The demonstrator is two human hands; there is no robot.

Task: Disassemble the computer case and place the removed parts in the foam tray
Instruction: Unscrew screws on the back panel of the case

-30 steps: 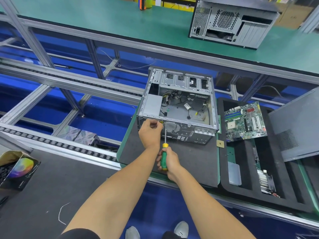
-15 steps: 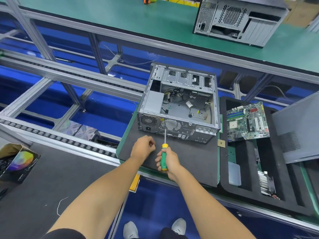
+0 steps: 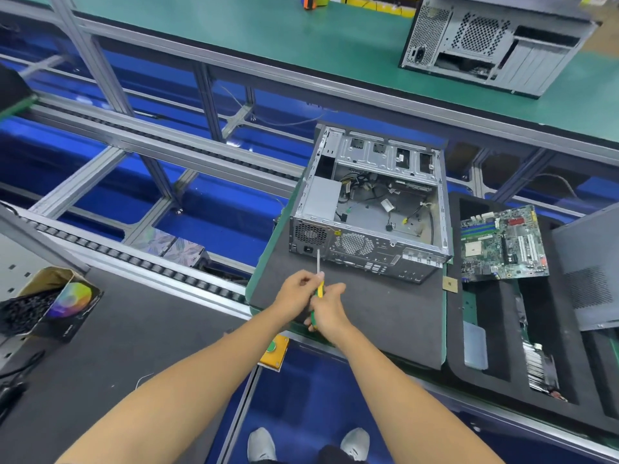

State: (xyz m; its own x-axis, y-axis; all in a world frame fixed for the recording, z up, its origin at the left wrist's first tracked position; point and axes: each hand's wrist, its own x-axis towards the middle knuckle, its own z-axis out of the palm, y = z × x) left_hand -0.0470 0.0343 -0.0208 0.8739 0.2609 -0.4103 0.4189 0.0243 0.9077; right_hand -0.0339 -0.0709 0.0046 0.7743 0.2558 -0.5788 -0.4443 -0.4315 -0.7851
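Observation:
The open metal computer case (image 3: pixel 368 209) lies on a black mat (image 3: pixel 385 313), its rear panel facing me and loose cables inside. My right hand (image 3: pixel 330 309) grips the green and yellow handle of a screwdriver (image 3: pixel 318 262), whose tip points at the lower left of the rear panel. My left hand (image 3: pixel 298 286) is curled, and its fingertips pinch the shaft just above the handle. Anything small inside that hand is hidden. The black foam tray (image 3: pixel 502 329) to the right holds a green motherboard (image 3: pixel 502 242) and an expansion card (image 3: pixel 542 370).
A grey side panel (image 3: pixel 589 269) rests on the tray's right part. A second case (image 3: pixel 492 41) stands on the far green bench. An open box (image 3: pixel 50 303) sits at the left, and a yellow button box (image 3: pixel 273 349) hangs under the bench edge. Conveyor rails run on the left.
My left hand left the case's rear panel, drew back toward me and closed on the screwdriver shaft. The screwdriver stayed in my right hand, pulled slightly off the panel.

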